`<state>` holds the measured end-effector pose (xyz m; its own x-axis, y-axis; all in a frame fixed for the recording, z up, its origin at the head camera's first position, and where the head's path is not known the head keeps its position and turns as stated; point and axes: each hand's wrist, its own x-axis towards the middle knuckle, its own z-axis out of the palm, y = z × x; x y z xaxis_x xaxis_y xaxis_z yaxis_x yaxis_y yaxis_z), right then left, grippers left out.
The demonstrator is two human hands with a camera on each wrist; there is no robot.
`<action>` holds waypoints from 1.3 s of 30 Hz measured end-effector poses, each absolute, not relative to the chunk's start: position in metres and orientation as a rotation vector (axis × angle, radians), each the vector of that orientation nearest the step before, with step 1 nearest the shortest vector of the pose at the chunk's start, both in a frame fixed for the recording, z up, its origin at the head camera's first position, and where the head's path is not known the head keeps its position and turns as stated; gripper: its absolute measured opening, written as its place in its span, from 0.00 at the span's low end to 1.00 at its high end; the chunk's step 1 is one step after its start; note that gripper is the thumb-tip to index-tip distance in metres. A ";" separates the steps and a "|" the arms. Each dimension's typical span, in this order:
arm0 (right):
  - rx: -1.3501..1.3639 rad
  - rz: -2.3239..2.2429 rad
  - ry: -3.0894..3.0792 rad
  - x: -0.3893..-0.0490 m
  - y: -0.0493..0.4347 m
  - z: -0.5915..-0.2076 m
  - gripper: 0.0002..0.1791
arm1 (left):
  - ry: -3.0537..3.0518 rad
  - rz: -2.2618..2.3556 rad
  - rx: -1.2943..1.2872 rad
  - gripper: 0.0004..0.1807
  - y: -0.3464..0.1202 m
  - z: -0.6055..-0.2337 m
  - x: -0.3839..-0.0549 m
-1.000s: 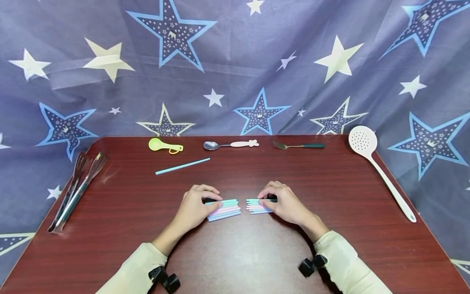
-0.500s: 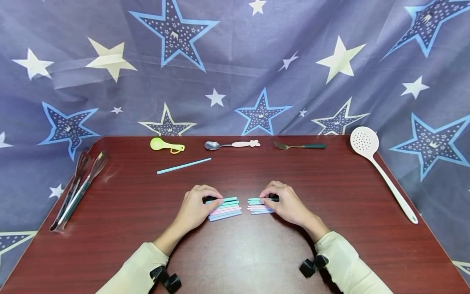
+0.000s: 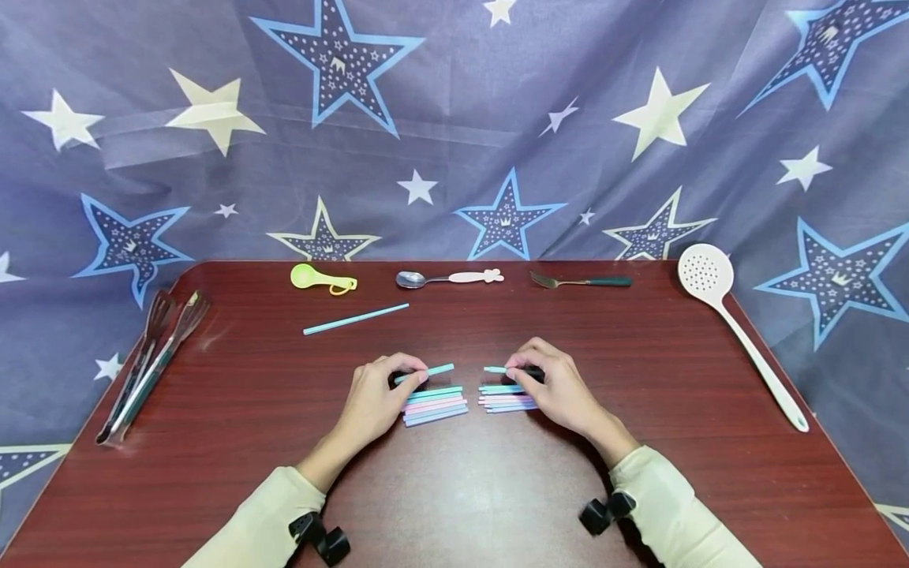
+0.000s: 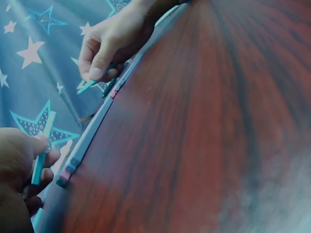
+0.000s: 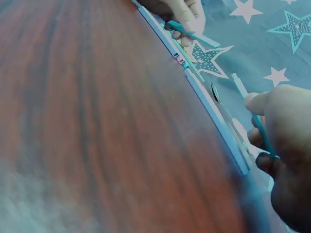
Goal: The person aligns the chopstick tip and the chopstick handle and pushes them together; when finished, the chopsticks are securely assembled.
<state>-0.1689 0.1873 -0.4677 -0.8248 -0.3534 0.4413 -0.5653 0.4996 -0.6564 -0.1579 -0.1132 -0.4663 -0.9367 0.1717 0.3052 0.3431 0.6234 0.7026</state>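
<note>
My left hand (image 3: 375, 398) pinches a short teal straw (image 3: 442, 369) between thumb and fingers, just above the table. Opposite it, my right hand (image 3: 557, 385) pinches a second teal straw (image 3: 495, 369) the same way, its tip pointing towards the first. The left wrist view shows the left straw (image 4: 38, 167) tilted up; in the right wrist view the right straw (image 5: 240, 85) also sticks out past the fingers. Below the hands lie two side-by-side rows of short straws, a left row (image 3: 436, 406) and a right row (image 3: 500, 402), in teal, pink and blue, with a narrow gap between.
A long blue straw (image 3: 355, 319) lies behind the left hand. Along the back edge are a green measuring spoon (image 3: 319, 278), a white-handled spoon (image 3: 447, 278) and a fork (image 3: 582, 281). Metal tongs (image 3: 156, 371) lie at left, a white skimmer (image 3: 746, 347) at right.
Each hand has picked a teal straw off the back of its row and raised it away from me. The other straws stay in their rows.
</note>
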 end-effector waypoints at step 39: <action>0.870 1.288 -2.360 -0.154 0.166 -0.448 0.04 | -2.467 -1.193 -0.631 0.03 -0.099 -0.448 -0.143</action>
